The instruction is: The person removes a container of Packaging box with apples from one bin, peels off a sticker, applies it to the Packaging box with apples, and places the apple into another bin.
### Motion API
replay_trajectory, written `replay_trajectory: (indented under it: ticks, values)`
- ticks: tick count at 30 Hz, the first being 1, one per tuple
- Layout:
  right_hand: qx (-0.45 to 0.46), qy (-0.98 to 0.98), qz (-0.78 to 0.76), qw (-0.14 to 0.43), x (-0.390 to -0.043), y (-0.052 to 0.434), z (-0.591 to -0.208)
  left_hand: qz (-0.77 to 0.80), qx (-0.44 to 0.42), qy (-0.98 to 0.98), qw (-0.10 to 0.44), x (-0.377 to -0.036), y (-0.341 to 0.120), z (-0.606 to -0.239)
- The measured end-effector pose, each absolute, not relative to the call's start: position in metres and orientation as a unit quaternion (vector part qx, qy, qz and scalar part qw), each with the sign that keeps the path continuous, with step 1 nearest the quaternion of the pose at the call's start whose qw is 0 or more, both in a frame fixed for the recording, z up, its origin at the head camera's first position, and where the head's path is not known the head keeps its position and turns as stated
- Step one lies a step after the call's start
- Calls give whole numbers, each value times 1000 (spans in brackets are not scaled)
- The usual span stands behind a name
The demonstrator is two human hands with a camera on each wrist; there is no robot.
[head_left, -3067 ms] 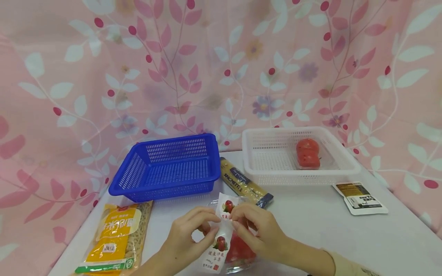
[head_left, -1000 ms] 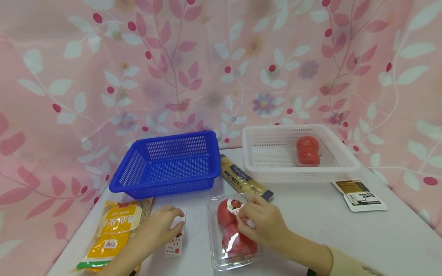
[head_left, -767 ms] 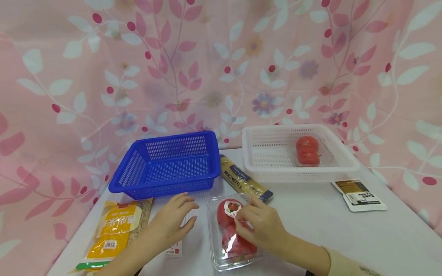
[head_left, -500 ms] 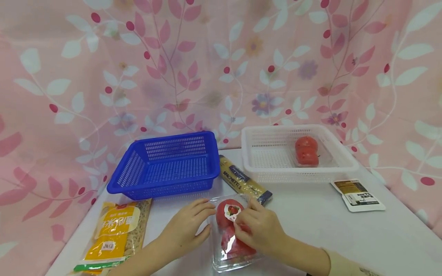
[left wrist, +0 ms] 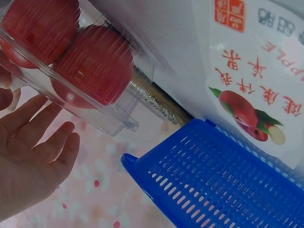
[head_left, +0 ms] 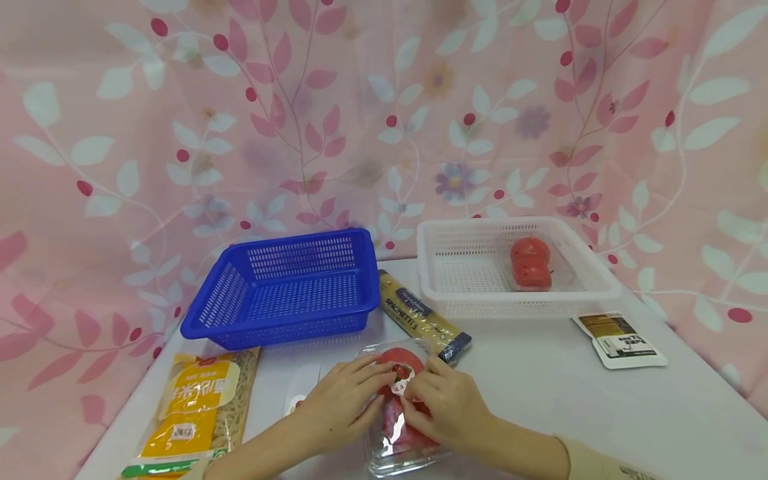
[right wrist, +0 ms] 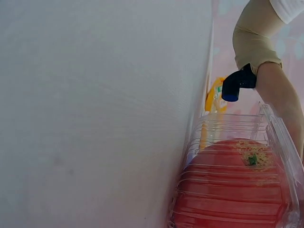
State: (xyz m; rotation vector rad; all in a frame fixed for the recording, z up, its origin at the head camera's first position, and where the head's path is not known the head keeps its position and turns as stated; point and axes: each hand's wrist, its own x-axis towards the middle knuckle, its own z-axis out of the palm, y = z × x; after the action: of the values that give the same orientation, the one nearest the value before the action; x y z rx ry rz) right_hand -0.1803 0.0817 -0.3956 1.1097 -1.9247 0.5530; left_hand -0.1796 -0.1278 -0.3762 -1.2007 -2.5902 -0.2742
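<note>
Both hands meet over a clear plastic clamshell box of red tomatoes [head_left: 399,427] that lies at the near edge of the white counter [head_left: 540,400], just in front of the person. The left hand [head_left: 345,400] rests against the box's left side with its fingers nearly straight and relaxed, their tips touching the lid beside a small round fruit sticker [head_left: 401,377]; it grips nothing. The right hand [head_left: 441,403] lies on top of the box with its fingers bent, and its fingertips appear to pinch at the sticker's edge, though the head view is too small to be sure how firm the hold is. In the left wrist view the box [left wrist: 76,66] shows two tomatoes under ribbed plastic. A loose white paper label printed with apples [head_left: 298,393] lies flat on the counter just left of the left hand. Behind the hands stand an empty blue perforated plastic basket [head_left: 288,287] and a white perforated plastic basket [head_left: 456,280], the latter holding a second clear pack of tomatoes [head_left: 531,263]. A yellow spaghetti packet [head_left: 420,320] lies between the baskets, a yellow bag of macaroni [head_left: 195,413] at the near left, and a small white sachet [head_left: 618,340] at the right.
</note>
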Motion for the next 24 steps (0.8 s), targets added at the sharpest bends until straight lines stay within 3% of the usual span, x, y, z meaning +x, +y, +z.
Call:
replay_trajectory:
  ticks: [24]
  values:
    - [468, -761, 207, 398, -178, 82, -397, -75, -446, -885, 110, -184, -120, -381]
